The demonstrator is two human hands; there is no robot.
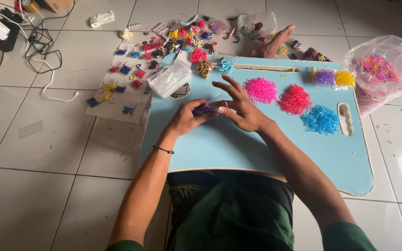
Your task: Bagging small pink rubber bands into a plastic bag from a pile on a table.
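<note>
Purple rubber bands (205,109) in a small clear bag (217,101) are being pinched by the left hand (185,118) and right hand (242,109), both clamped on it over the blue tabletop (238,144).

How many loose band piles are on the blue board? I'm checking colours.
3: pink pile nearest the right hand, red pile beside it, blue pile rightmost. Bagged ones excluded.
</note>
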